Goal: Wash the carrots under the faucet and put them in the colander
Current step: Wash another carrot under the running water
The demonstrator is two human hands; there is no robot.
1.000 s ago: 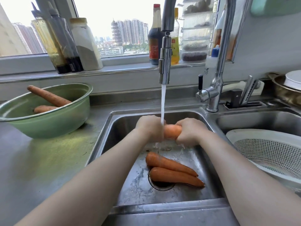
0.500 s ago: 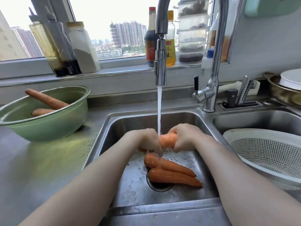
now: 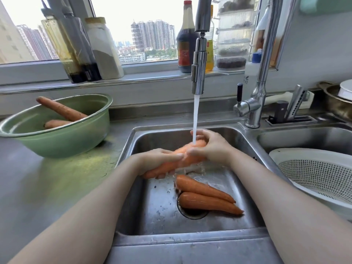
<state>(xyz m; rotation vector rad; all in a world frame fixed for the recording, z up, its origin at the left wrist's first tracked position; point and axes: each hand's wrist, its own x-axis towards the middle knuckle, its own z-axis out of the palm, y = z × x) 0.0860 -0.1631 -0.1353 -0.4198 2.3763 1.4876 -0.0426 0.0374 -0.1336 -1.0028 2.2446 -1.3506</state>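
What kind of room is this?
Most likely a home kitchen: a steel sink with a running faucet, a carrot held under the water, and sauce bottles on the windowsill.

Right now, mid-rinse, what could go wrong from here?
1. The held carrot is wet under the stream. It could slip from the left hand or right hand into the sink.
2. Two sink carrots lie across the drain, so water may back up.
3. The bowl carrots in the green bowl are easy to miss.
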